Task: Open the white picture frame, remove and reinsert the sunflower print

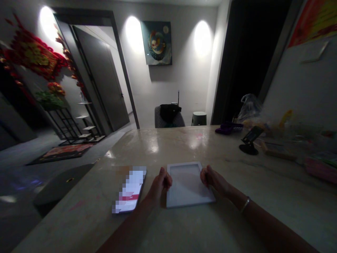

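A white, shallow rectangular tray or frame lies flat on the marble-look table. At its left edge is my left hand, closed, with curled fingers and the thumb on top. My right hand is curled closed at the right edge, a bracelet on that wrist. Both hands seem to touch the rim; whether they grip it or hold anything small is hidden. Left of my left forearm lies a phone with a lit, pixelated screen.
A black phone stand rises at the right, with a purple item behind it. Beyond are a clear plastic bag, a flat box and a pink item. A chair stands past the far table edge.
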### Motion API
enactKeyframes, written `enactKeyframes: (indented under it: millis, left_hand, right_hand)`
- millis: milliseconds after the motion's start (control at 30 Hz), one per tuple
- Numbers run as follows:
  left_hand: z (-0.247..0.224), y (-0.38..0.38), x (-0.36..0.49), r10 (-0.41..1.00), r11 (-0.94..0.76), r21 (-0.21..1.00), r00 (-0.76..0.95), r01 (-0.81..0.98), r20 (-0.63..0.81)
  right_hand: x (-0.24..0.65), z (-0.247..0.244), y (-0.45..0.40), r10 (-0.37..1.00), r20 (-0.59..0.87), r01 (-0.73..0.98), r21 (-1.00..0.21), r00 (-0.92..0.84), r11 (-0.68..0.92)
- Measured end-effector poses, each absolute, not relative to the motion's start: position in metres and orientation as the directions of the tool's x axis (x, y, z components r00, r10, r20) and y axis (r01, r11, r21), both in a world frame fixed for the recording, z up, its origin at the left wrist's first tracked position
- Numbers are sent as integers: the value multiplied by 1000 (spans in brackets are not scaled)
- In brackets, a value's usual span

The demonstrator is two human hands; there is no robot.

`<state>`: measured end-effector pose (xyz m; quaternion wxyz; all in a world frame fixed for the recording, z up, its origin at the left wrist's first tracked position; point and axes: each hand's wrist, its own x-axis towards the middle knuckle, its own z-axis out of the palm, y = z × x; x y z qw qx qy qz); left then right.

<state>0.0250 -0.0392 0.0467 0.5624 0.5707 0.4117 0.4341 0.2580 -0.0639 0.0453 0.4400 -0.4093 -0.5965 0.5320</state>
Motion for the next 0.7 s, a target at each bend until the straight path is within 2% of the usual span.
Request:
enactKeyframes:
  millis: [400, 700]
  left_hand:
    - [49, -42, 26, 955, -51, 998, 291, -20, 55]
    - [46, -40, 27, 976, 4, 999, 217, -37, 4]
  right_hand:
    - [257, 46, -65, 957, 107, -26, -994, -269, 103]
    - [254, 41, -61, 968, 115, 53, -990, -222, 129]
